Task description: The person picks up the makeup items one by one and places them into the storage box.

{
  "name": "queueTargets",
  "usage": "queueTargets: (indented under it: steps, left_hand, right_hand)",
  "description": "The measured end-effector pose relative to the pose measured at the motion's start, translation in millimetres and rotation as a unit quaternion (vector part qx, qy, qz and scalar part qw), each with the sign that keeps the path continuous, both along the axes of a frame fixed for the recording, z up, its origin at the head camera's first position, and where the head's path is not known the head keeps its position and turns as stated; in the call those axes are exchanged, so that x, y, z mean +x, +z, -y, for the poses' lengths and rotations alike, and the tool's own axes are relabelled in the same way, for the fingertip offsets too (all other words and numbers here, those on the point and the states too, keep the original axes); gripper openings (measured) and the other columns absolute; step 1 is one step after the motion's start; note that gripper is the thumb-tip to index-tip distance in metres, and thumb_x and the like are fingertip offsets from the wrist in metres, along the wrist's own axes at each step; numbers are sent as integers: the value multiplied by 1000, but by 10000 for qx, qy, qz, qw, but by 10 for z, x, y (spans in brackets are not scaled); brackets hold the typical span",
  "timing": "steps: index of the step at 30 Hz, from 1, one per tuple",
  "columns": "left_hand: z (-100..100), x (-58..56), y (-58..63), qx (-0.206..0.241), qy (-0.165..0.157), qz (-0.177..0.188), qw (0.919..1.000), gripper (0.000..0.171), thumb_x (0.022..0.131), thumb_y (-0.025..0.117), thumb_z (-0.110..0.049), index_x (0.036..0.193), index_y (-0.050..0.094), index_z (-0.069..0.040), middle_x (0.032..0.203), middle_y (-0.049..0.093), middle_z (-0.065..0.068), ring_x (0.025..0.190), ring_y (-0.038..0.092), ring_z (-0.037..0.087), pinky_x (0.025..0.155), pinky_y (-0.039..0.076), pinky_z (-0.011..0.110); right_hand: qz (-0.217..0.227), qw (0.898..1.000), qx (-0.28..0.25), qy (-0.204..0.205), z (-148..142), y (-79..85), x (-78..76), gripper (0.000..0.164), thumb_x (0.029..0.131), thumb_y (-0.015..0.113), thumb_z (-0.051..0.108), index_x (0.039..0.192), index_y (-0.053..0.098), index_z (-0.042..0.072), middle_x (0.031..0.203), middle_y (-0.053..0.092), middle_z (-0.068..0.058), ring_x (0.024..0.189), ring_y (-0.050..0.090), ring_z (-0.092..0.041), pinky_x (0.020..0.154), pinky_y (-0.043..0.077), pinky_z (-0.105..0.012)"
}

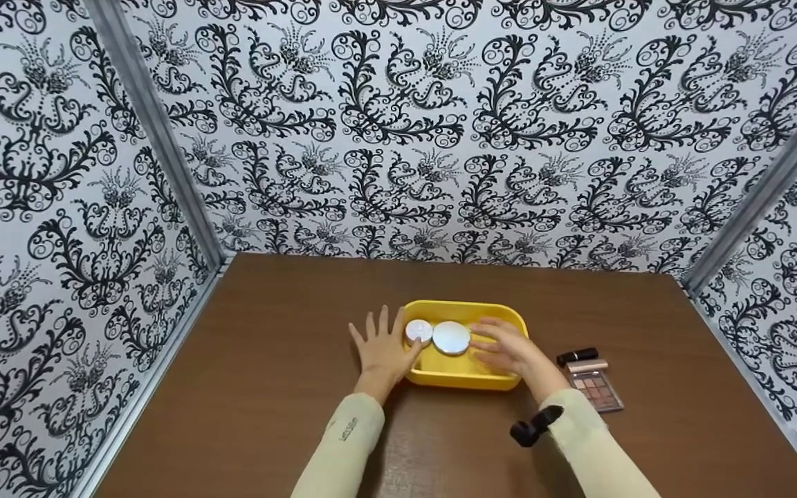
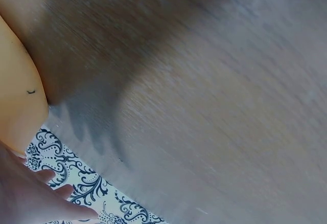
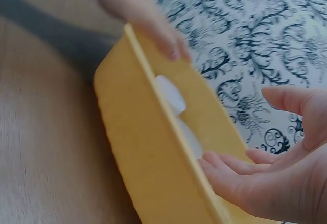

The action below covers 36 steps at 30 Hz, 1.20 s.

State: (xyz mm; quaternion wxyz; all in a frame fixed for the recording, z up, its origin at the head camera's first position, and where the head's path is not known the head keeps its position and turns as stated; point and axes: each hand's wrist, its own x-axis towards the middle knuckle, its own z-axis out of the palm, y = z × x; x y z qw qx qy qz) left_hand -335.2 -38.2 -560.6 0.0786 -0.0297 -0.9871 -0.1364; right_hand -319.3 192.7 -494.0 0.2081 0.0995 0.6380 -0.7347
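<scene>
A yellow rectangular bin point(image 1: 454, 379) sits on the brown table, holding a small white round case point(image 1: 417, 330) and a larger shiny white disc-shaped case point(image 1: 451, 337) side by side. At the bin's left end is my left hand point(image 1: 382, 351), fingers spread and straight, the thumb reaching over the rim close to the small case. Over the right part of the bin, my right hand point(image 1: 506, 346) has its fingers apart and loosely bent, pointing toward the larger case. In the right wrist view, nothing shows between the right hand's thumb and fingers.
Right of the bin lie a black tube point(image 1: 577, 356), a pinkish tube point(image 1: 587, 366) and an eyeshadow palette point(image 1: 596, 391). Patterned black-and-white walls point(image 1: 412, 138) with grey corner posts stand around the back and sides of the table. A black strap mount point(image 1: 535, 426) is on the right sleeve.
</scene>
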Motion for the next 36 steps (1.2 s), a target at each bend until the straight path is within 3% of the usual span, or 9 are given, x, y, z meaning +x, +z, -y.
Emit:
queueTargets:
  steps: [6,11,14,17,26,30,31,34,36]
  left_hand:
    - [17,2,16,-91,7,63,9999,74,93,43,-60,158,29,-29,165,27,9,152,24,40,118,7,72]
    - [18,-3,-2,-22,-8,-1,10000,73,93,45,-59,157,32,-27,165,28,10,151,25,41,118,7,72]
    - [17,-4,-15,13,2,12,10000,73,93,46,-59,157,32,-28,165,28,10,151,25,41,118,5,72]
    - [14,3,-20,11,11,2,10000,74,92,46,-60,157,32,-28,164,29,10,151,26,41,118,6,72]
    - [17,1,-17,-61,11,-59,10000,75,92,47,-63,157,32,-28,163,31,11,150,28,41,118,11,72]
    - [22,-1,-14,-103,-5,-28,9999,75,92,46,-63,157,30,-28,164,30,11,150,28,41,118,12,72]
    - [20,-1,-13,-99,-14,-15,9999,75,93,45,-62,157,30,-28,164,29,11,150,28,41,118,12,72]
    - [17,-4,-9,-79,-22,-12,10000,74,93,45,-62,158,30,-28,164,30,11,150,28,41,118,12,72]
    - [15,-5,-2,-71,-25,4,10000,74,94,44,-62,158,29,-28,164,29,11,150,27,41,118,11,72]
  right_hand:
    - [162,9905,-1358,143,-292,71,86,44,103,52,22,140,33,8,138,57,-15,139,46,-34,121,33,-47]
    - [289,9674,-2441,602,-596,84,200,26,107,40,24,129,47,13,126,65,-6,136,48,-29,127,15,-45]
    - [278,9496,-2989,902,-801,66,271,33,109,33,26,123,59,13,128,65,-7,133,52,-26,127,11,-43]
    - [181,9340,-3400,1079,-1004,35,345,44,109,26,28,122,66,11,131,66,-9,131,56,-26,127,17,-44]
    - [-33,8929,-4354,1148,-1632,-193,526,50,109,20,29,128,60,7,138,62,-14,133,55,-29,123,30,-41]
    - [-169,9088,-4065,919,-1838,-234,647,51,109,20,31,122,64,10,131,67,-10,126,60,-25,118,39,-37]
    - [-252,9200,-3835,762,-1874,-233,686,49,109,21,30,119,65,11,128,69,-8,123,63,-23,116,42,-36]
    - [-515,9700,-2374,-103,-1935,-216,792,38,109,30,30,107,67,21,114,75,3,112,68,-12,105,51,-31]
    - [-528,9877,-1331,-636,-1960,-201,842,30,108,37,29,101,66,26,105,75,10,105,70,-6,99,54,-27]
